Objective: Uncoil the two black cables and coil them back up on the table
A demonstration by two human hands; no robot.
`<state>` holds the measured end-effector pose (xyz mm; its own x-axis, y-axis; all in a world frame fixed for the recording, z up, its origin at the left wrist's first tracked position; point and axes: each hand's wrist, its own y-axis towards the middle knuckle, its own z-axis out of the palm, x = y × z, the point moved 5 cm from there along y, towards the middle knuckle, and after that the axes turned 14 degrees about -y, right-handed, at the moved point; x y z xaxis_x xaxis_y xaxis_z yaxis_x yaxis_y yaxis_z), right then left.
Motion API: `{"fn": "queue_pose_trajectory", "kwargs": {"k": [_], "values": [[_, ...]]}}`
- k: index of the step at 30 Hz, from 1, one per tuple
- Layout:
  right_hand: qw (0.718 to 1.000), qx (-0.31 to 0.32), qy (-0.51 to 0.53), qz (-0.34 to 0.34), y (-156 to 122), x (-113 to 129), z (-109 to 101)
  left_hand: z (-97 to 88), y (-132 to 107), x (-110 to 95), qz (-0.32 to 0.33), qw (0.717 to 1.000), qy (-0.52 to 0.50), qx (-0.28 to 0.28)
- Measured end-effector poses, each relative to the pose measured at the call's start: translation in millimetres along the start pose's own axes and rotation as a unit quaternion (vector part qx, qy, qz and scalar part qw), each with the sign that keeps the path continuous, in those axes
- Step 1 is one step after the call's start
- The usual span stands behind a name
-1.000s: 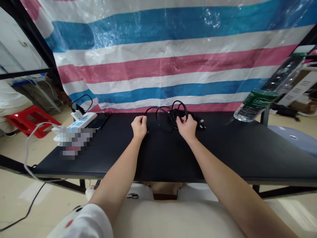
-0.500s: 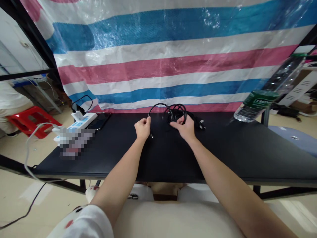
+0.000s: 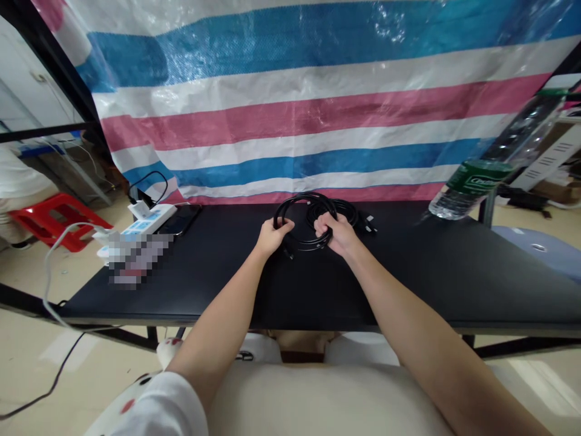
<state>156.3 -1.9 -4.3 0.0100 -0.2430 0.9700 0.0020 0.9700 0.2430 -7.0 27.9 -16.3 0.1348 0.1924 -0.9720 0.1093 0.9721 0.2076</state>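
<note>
A black cable is bent into a round coil of several loops between my two hands, just over the black table. My left hand pinches the coil on its left side, and a short end with a plug hangs below those fingers. Closed around the coil's right side is my right hand. Just behind the right hand, more coiled black cables lie on the table, their pale-tipped connectors pointing right.
A white power strip with plugs and a dark phone lie at the table's left. A large water bottle leans at the right. Striped plastic sheeting hangs behind. A red stool stands on the floor at left.
The cable between my hands has gone from a single arc to a round coil of loops. My left hand has shifted slightly right, and my right hand has closed around the loops.
</note>
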Motion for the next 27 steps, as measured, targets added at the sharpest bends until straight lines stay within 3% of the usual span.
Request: {"fn": "queue_pose_trajectory", "kwargs": {"k": [5, 11, 15, 18, 23, 27], "values": [[0.976, -0.071, -0.201, -0.034, 1, -3, -4, -1.9, 1, -4, -0.008, 0.986, -0.168, -0.004], [0.935, -0.099, -0.335, -0.064, 0, -10, -4, 1.3, -1, -1, -0.038, 0.988, -0.142, 0.05], [0.873, -0.162, -0.453, -0.076, -2, -13, -5, -0.7, -1, 4, -0.084, 0.974, -0.207, -0.029], [0.82, -0.172, -0.539, -0.081, -4, -13, 3, -5.0, -1, 7, -0.111, 0.962, -0.226, -0.104], [0.764, -0.063, -0.642, -0.036, -1, -9, 29, -23.1, 2, 9, -0.127, 0.948, -0.162, -0.244], [0.739, 0.023, -0.669, 0.074, 8, -6, 47, -38.7, 3, -3, -0.074, 0.95, 0.051, -0.3]]}}
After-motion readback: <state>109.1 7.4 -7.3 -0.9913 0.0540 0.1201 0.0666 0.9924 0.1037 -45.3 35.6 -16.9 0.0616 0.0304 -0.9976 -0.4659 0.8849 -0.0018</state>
